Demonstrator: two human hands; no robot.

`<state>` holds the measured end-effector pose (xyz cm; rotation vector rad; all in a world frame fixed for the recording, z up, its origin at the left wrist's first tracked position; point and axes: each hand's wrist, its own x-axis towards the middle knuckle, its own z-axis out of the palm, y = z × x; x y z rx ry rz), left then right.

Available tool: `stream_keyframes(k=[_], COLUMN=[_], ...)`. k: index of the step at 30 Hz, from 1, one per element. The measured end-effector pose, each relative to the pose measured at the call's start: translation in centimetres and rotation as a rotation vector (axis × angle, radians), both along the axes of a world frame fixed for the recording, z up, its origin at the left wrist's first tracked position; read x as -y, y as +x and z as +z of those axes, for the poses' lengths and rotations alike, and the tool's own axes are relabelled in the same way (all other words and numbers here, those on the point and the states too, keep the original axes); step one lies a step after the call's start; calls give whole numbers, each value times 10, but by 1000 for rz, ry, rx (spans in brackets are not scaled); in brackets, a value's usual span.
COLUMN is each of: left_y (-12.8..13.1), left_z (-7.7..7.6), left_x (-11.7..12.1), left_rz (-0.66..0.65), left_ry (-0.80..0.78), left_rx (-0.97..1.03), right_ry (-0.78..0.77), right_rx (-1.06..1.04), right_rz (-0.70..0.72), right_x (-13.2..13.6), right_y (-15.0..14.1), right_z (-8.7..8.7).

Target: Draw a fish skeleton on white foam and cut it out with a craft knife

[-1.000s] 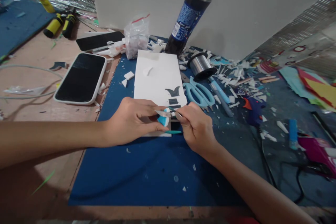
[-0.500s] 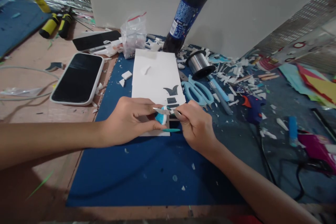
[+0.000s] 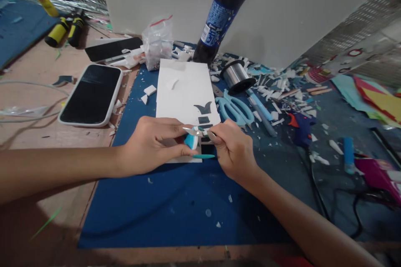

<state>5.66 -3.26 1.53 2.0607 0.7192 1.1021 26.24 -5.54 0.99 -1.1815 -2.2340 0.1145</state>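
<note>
My left hand [image 3: 155,144] is closed, pinching a small blue and white piece [image 3: 191,141] over the near end of a white sheet [image 3: 183,87]. My right hand [image 3: 233,150] is closed on a thin pointed tool [image 3: 196,132] whose tip meets that piece. Dark cut-out shapes [image 3: 203,109] show on the sheet just beyond the fingers. A thin teal sliver [image 3: 203,156] lies on the blue mat [image 3: 163,200] below the hands.
Light blue scissors [image 3: 234,108], a wire spool [image 3: 236,76] and a cola bottle [image 3: 219,18] stand beyond the sheet. A phone [image 3: 92,94] lies left. White scraps, a blue glue gun [image 3: 302,127] and coloured paper [image 3: 376,100] crowd the right. Yellow-handled tools [image 3: 62,31] lie far left.
The view has drifted slightly; both hands stay together on the small piece with almost no movement.
</note>
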Motion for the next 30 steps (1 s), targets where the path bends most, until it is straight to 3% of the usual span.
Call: stream_keyframes(k=[5,12,22,30], left_y=[2,1,-1,0], left_z=[0,1,1,-1], left_x=[2,2,-1,-1], left_rz=[-34,20,87,128], left_ry=[121,59,86,-50], left_rx=[-46,-54,-109,-65], right_ry=[10,19,-39,-56], right_rx=[-3,-89,-129,-127], right_rz=[-21,-95,-50,42], right_x=[-1,-2,-1,1], right_y=[-4,2,2,2], right_z=[-1,2,0,0])
